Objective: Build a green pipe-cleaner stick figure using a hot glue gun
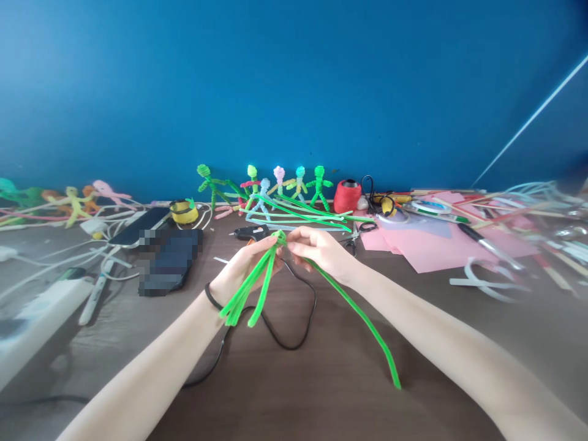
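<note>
Between my two hands is a bundle of bright green pipe cleaners (250,285), wound into a small knob at its top. My left hand (250,266) is closed around the bundle just below the knob, and several loose ends hang down over the wrist. The fingertips of my right hand (319,251) pinch a single green pipe cleaner (358,312) beside the knob; its long tail curves down to the right over the table. Beyond my hands stand several pipe cleaner figures, among them a green one (319,185).
A black glue gun (251,233) lies just behind my left hand, its cord (294,348) looping under both hands. Loose pipe cleaners (307,214) lie behind. At left are phones (169,263) and white cables; at right, scissors (351,245), pink paper (418,251) and a pen (489,245).
</note>
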`<control>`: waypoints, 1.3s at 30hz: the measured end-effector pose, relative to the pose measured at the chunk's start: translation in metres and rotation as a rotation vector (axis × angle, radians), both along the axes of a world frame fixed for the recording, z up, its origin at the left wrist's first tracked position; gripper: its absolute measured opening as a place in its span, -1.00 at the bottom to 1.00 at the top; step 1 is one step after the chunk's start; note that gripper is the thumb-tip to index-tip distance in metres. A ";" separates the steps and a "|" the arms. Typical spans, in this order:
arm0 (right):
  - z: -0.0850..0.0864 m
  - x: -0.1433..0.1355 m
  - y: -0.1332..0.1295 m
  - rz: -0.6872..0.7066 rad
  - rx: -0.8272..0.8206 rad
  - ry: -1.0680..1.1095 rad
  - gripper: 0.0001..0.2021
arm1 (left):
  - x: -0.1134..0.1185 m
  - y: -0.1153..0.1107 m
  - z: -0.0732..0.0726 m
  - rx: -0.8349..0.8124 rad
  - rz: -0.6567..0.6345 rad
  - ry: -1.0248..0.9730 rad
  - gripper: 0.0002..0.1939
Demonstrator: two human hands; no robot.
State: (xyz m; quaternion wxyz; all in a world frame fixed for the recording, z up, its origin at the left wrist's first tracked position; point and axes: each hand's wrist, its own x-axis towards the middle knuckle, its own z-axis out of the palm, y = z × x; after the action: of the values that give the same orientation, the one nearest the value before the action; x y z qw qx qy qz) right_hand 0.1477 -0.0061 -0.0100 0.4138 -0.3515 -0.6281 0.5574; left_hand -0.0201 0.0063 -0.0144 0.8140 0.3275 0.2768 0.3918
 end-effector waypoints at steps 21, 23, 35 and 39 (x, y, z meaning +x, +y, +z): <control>-0.004 -0.005 -0.001 -0.054 0.043 0.152 -0.87 | 0.004 -0.011 0.002 0.004 0.102 0.117 -0.84; -0.004 -0.005 -0.002 -0.068 0.037 0.144 -0.86 | 0.004 -0.014 0.005 0.057 0.114 0.163 -0.83; -0.004 -0.006 -0.002 -0.074 0.036 0.101 -0.88 | -0.002 -0.003 0.006 0.283 0.097 0.247 -0.91; -0.004 -0.003 0.000 -0.067 0.031 0.118 -0.88 | -0.005 -0.002 0.009 0.190 0.045 0.175 -0.90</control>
State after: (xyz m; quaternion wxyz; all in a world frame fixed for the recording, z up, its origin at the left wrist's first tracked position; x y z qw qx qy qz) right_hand 0.1444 -0.0063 -0.0141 0.4738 -0.3326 -0.5990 0.5532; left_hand -0.0249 0.0045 -0.0050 0.7430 0.4297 0.3158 0.4045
